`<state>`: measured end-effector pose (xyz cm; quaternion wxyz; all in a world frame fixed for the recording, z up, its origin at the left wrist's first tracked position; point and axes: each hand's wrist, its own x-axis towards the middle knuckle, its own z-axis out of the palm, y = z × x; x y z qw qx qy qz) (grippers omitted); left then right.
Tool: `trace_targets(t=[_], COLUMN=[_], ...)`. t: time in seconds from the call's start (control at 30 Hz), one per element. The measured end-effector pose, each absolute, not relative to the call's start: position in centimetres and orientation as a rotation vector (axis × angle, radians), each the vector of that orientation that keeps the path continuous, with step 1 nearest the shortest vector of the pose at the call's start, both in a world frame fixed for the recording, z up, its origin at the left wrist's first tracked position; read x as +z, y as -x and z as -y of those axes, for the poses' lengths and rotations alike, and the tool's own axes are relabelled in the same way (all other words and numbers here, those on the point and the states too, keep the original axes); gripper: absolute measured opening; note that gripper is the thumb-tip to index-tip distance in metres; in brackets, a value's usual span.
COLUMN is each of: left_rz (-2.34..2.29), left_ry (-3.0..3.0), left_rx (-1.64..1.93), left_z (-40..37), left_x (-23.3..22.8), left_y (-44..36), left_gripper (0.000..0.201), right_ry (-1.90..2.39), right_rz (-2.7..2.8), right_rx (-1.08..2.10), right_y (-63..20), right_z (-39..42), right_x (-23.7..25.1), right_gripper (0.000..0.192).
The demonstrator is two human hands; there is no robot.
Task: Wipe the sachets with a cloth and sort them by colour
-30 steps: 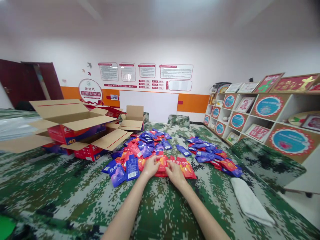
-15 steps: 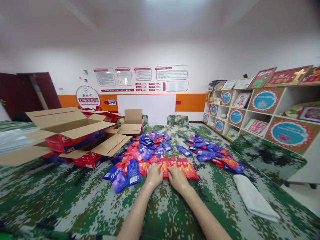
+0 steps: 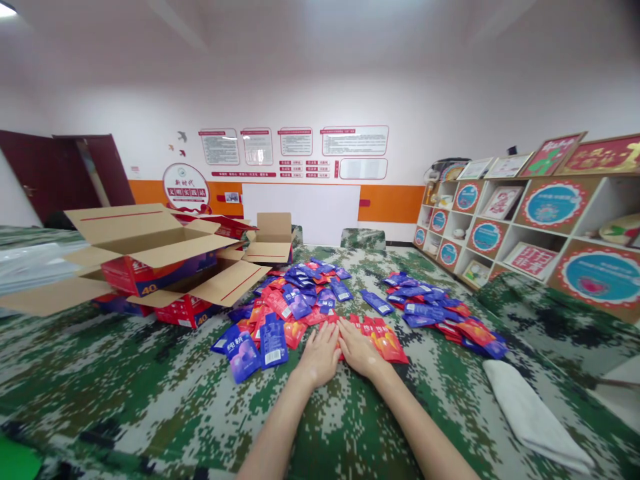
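A row of overlapping red pouches [image 3: 387,340] with orange fruit pictures lies on the camouflage tablecloth [image 3: 330,427]. My left hand [image 3: 321,353] rests flat at the row's left end, fingers stretched forward over the red packs. Beside it, my right hand [image 3: 359,348] also lies flat on the row, its fingertips close to the left hand's. Both palms cover part of the pouches. Just left of my left hand are a blue pouch [image 3: 273,341] and another blue pouch [image 3: 242,357]. Behind them spreads a mixed heap of red and blue pouches [image 3: 298,301].
To the right lies a second pouch heap [image 3: 425,310], with a folded white cloth [image 3: 535,413] nearer me. Open cardboard boxes [image 3: 160,257] stand stacked at the left, and a smaller open box [image 3: 273,233] behind. A cubby shelf [image 3: 505,230] runs along the right.
My fingers were curled at the red pouches; now both hands are stretched flat over them, closer together. The view has turned slightly left.
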<state>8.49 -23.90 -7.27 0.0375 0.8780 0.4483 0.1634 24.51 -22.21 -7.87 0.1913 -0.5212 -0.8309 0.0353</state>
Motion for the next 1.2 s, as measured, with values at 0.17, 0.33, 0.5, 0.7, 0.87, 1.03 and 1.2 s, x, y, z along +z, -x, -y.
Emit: trace_targets(t=[0.17, 0.33, 0.5, 0.7, 0.87, 1.03, 1.2], left_rz=[-1.368, -1.369, -1.34, -1.794, -2.163, -2.212, -2.054], left_ry=[-2.678, -2.66, -2.583, -2.313, -2.004, -1.857, -1.923], left_rx=[0.447, 0.447, 0.594, 1.042, 0.858, 0.977, 1.162], left_z=[23.6, 23.7, 23.7, 18.1, 13.1, 11.3, 11.0], left_x=[-7.8, -7.6, -7.2, -4.9, -3.6, -4.5, -4.0], left_y=[-8.2, -8.3, -7.9, -2.6, 3.4, 5.6, 5.5], left_gripper=[0.056, 0.056, 0.055, 0.063, 0.068, 0.075, 0.076], right_ry=[1.44, 1.438, 1.463, 1.332, 1.255, 1.256, 1.271], right_rz=[2.332, 2.336, 2.302, 2.254, 2.308, 2.317, 2.323], right_rx=[0.056, 0.078, 0.122, -0.037, 0.032, 0.077, 0.069], right_y=[-24.5, -24.5, -24.3, -20.9, -16.6, -13.9, -12.7], right_z=[22.3, 22.4, 22.2, 20.3, 18.2, 17.2, 17.7], right_x=[-8.7, -8.5, -7.1, -3.7, -2.8, -4.3, -4.7], right_gripper=[0.051, 0.051, 0.051, 0.051, 0.053, 0.056, 0.05])
